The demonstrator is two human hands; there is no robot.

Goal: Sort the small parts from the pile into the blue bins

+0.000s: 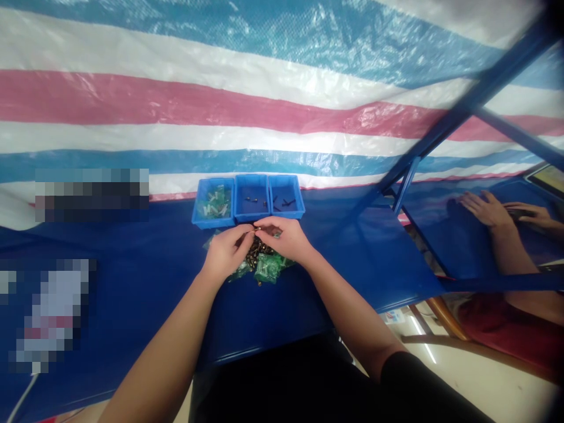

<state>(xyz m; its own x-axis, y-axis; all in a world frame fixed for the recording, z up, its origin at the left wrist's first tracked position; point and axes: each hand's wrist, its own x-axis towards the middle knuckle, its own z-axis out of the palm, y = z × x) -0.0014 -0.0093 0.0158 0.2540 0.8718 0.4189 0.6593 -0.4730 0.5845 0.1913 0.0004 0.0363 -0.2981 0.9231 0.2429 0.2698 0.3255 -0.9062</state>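
My left hand (pixel 225 251) and my right hand (pixel 287 238) meet fingertip to fingertip above the table. Both are closed, pinching a small shiny metal piece (pixel 257 229) between them; its exact kind is too small to make out. Below the hands lies a pile of small dark and brass-coloured metal parts (pixel 254 256), partly covered by my fingers. Crumpled green plastic bags (pixel 268 268) lie against the near side of the pile. Just beyond my fingers, three blue bins stand side by side: the left bin (pixel 214 222), the middle bin (pixel 252 215) and the right bin (pixel 288 215).
Green and white pieces (pixel 217 202) fill the left bin; a few small dark parts lie in the other two. A blue metal frame (pixel 440 126) rises on the right. Beyond it, another person's hands (pixel 487 208) rest over a blue surface. Striped sheeting (pixel 264 106) hangs behind.
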